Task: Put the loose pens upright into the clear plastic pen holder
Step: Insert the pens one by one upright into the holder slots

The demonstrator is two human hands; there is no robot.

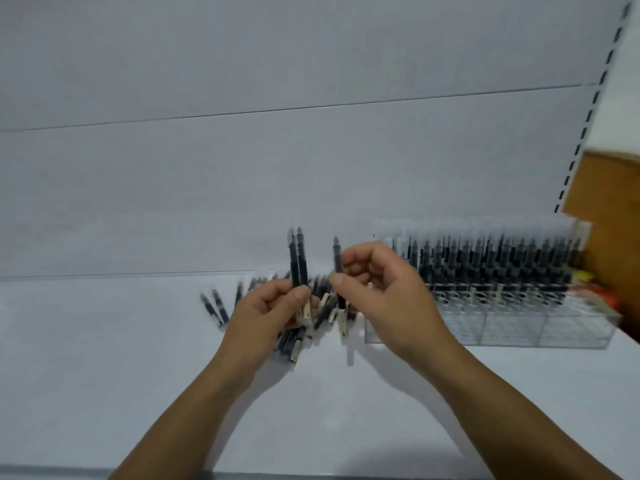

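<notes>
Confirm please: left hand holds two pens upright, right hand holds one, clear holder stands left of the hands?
No: the head view shows the clear holder right of the hands. The left hand with two pens, right hand with one pen, are correct.

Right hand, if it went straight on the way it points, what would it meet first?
The right hand would likely meet the two pens held upright in the left hand; depth is unclear.
</notes>
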